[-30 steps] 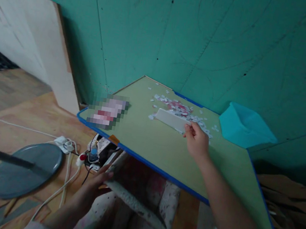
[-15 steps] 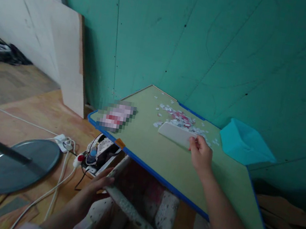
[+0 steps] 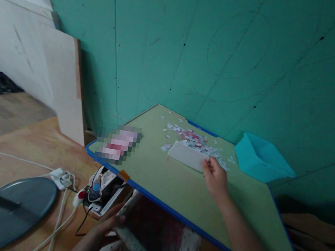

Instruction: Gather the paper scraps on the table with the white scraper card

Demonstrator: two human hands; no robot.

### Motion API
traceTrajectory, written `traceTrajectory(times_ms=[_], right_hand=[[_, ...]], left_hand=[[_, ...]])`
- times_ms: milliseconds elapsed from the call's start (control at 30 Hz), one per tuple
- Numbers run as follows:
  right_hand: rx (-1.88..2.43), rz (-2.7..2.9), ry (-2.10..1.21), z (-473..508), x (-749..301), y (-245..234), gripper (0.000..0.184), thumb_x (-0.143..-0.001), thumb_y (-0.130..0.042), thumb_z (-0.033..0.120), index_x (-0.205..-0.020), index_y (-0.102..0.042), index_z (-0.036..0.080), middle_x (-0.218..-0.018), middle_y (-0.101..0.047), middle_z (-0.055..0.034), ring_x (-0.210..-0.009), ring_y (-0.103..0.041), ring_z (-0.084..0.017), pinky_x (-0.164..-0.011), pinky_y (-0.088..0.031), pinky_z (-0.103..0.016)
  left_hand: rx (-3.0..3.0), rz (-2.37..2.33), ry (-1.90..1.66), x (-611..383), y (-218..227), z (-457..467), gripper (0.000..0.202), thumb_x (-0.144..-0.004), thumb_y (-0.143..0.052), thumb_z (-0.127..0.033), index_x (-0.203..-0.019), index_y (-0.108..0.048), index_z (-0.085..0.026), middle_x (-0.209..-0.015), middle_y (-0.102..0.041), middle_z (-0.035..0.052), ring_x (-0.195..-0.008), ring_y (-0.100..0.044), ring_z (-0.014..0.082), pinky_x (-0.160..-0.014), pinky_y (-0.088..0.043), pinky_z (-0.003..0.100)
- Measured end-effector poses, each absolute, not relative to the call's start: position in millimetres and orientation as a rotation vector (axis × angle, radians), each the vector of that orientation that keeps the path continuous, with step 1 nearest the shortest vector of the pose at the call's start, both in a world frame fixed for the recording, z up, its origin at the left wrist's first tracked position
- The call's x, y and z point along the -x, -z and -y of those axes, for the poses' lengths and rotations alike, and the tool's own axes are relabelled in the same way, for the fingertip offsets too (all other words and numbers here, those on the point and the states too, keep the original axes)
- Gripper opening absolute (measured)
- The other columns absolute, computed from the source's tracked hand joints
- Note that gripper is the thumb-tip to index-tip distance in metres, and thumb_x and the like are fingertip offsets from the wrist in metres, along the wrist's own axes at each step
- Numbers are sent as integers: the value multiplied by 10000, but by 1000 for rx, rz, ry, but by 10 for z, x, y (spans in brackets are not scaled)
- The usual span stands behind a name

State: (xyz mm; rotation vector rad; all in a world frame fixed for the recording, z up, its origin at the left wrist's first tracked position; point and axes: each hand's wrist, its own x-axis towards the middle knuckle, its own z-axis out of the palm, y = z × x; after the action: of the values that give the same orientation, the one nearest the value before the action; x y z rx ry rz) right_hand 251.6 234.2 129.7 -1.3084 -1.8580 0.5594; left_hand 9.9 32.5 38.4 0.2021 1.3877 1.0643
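My right hand [image 3: 214,177] reaches over a low green table with a blue rim [image 3: 161,203] and grips the right end of a flat white rectangular piece [image 3: 185,155]. Just behind that piece lies a scatter of small white and pink pieces [image 3: 196,142]. My left hand [image 3: 110,222] is below the table's front edge, fingers curled onto the edge of spotted fabric [image 3: 135,250] near my lap.
A turquoise bin [image 3: 261,157] stands at the table's back right against the teal wall. A blurred pink item [image 3: 117,144] lies at the table's left corner. On the wooden floor to the left are a power strip with cables [image 3: 64,177], a grey round stand base [image 3: 1,213] and a leaning white board [image 3: 62,83].
The view has tilted up and shifted, so the table sits lower in frame. My right hand keeps its hold on the white piece; my left hand stays at the fabric.
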Motion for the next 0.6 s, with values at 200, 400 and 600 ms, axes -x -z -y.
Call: traceTrajectory(times_ms=[200, 400, 600], right_hand=[[1259, 1646, -848, -2447, -2587, -1291, 322, -797, -488, 509, -668, -407, 226, -448, -401, 76, -410, -380, -90, -442, -275, -235], [1342, 1729, -1014, -2446, -2546, -1264, 262, -794, -466, 456, -694, -408, 221, -407, -405, 90, -374, -371, -80, -439, -284, -228], [1297, 1880, -1198, -2261, -2360, -1242, 255, -815, -445, 440, -703, -395, 216, -425, -400, 101, -350, -366, -62, -421, -261, -218]], left_hand=[[-186, -1305, -1071, -5, -188, -367, 473, -709, -569, -372, -1145, -412, -277, -1243, -476, 112, -1195, -439, 333, -876, -419, 434], [-185, -1380, -1096, -10, -290, -365, 345, -723, -573, -361, -1032, -434, -296, -1103, -512, 72, -1135, -467, 304, -812, -432, 377], [-122, -1437, -1166, 52, -342, -360, 424, -746, -575, -319, -1152, -489, -232, -1168, -591, 117, -1092, -556, 302, -787, -469, 378]])
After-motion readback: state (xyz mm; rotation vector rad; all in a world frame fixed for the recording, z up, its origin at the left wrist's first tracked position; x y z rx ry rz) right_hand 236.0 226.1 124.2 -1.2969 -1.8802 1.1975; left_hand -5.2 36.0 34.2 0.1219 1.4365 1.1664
